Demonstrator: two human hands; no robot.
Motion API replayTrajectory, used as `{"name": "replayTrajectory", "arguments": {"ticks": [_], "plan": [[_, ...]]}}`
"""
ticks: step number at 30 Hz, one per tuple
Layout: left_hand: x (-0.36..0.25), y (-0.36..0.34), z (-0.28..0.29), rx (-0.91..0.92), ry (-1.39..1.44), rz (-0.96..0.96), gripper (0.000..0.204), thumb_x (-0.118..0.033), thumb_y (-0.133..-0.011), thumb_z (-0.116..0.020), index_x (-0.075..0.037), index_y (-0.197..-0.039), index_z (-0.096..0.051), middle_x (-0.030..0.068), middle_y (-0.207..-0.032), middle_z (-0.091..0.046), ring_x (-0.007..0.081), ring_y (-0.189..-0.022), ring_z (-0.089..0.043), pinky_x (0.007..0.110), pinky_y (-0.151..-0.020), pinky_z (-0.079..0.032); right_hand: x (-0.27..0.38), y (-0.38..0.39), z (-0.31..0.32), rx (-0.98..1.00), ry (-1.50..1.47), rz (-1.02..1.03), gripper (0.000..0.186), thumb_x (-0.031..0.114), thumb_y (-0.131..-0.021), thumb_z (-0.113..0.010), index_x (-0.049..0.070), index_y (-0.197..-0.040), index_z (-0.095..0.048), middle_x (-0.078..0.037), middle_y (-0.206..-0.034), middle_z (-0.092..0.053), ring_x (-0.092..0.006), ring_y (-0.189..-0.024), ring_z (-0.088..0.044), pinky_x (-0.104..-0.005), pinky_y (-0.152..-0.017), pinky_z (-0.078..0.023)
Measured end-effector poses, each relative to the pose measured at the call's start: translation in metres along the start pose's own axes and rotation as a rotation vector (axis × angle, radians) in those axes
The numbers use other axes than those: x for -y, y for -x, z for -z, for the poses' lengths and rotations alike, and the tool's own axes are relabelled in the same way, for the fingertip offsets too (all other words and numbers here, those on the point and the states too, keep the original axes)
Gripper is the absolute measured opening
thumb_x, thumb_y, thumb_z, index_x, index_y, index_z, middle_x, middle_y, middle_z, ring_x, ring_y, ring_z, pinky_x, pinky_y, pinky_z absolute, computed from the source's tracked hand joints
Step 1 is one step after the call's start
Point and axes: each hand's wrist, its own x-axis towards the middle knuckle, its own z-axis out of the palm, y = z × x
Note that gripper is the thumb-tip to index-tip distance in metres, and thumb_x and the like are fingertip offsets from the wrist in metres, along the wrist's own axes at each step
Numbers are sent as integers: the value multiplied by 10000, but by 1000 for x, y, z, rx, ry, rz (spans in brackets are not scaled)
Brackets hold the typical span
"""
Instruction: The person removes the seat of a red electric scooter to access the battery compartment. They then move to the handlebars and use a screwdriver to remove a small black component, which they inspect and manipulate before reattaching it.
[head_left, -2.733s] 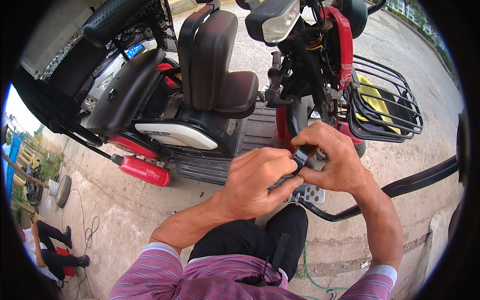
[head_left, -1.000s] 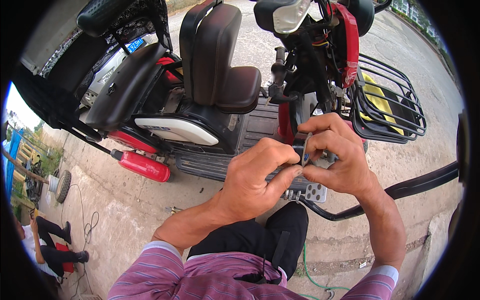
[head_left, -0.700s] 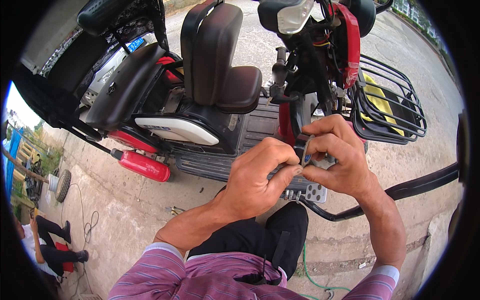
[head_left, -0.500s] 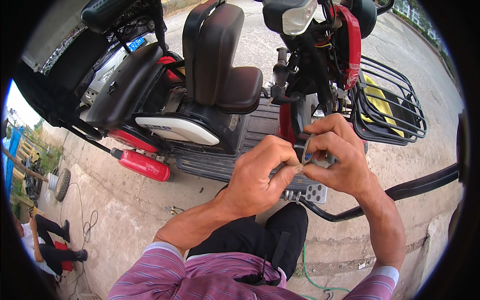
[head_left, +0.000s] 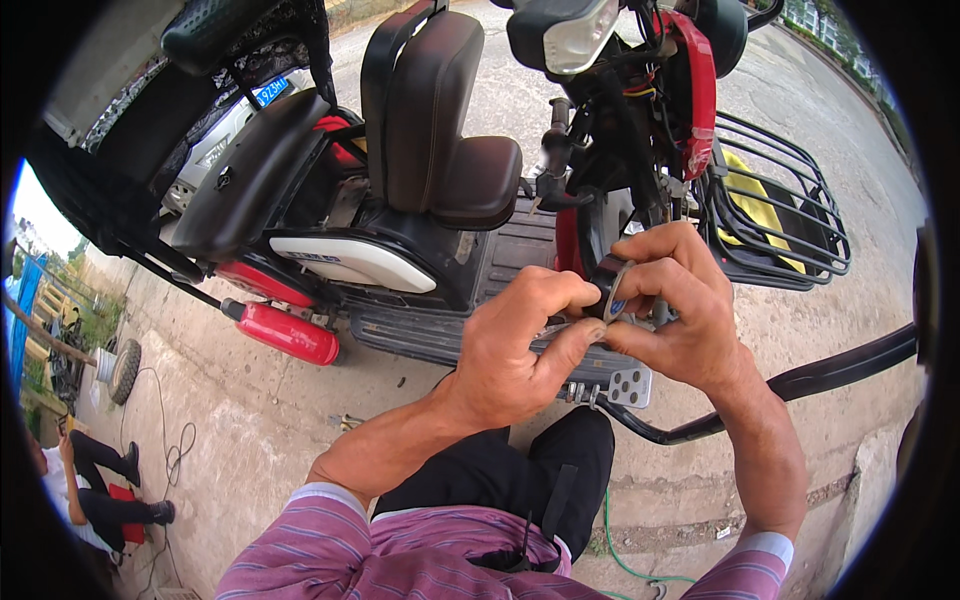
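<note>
My right hand [head_left: 680, 320] grips a small black round part with a grey metal ring [head_left: 612, 290] between thumb and fingers. My left hand [head_left: 515, 350] is closed beside it, thumb and forefinger pinching a thin metal piece [head_left: 553, 328] that reaches toward the part. Both hands are held together above a perforated metal foot plate [head_left: 625, 385], just in front of a red and black electric scooter [head_left: 420, 230]. What the thin piece is cannot be made out.
The scooter has a black seat with backrest [head_left: 440, 130], a headlight [head_left: 575, 35] and a black wire basket [head_left: 780, 205] with something yellow inside. A black curved tube [head_left: 820, 375] runs right. A person sits at lower left [head_left: 90, 480] near a small tyre [head_left: 125, 370].
Both hands stay together on the small part, the fingers shifting only slightly. The view has drifted a little, with the scooter sitting slightly lower in the picture.
</note>
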Motion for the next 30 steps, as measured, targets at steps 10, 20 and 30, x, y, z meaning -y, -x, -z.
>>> {"name": "replayTrajectory", "arguments": {"ticks": [10, 20, 30], "plan": [[2, 5, 3, 60, -29, -4, 226, -16, -854, -754, -20, -1033, -615, 122, -960, -634, 207, -820, -622, 308, -723, -514, -1, 0, 1, -30, 101, 117, 344, 56, -637, -878, 44, -899, -655, -135, -1075, -603, -185, -773, -652, -278, -582, -550], [-7, -5, -4, -88, -19, 15, 260, 55, -789, -769, -4, -1000, -630, 111, -920, -652, 209, -733, -645, 309, -634, -531, 1, 0, 2, -79, 25, 60, 359, 6, -643, -872, 47, -920, -646, -134, -1111, -590, -137, -783, -644, -241, -594, -547], [-5, -6, -3, -71, -96, -86, 298, 21, -805, -786, -8, -1059, -633, 151, -981, -678, 227, -813, -688, 296, -703, -555, 2, -1, 3, -121, 94, 80, 358, 16, -622, -880, 49, -888, -643, -134, -1095, -584, -153, -802, -650, -253, -606, -551]]}}
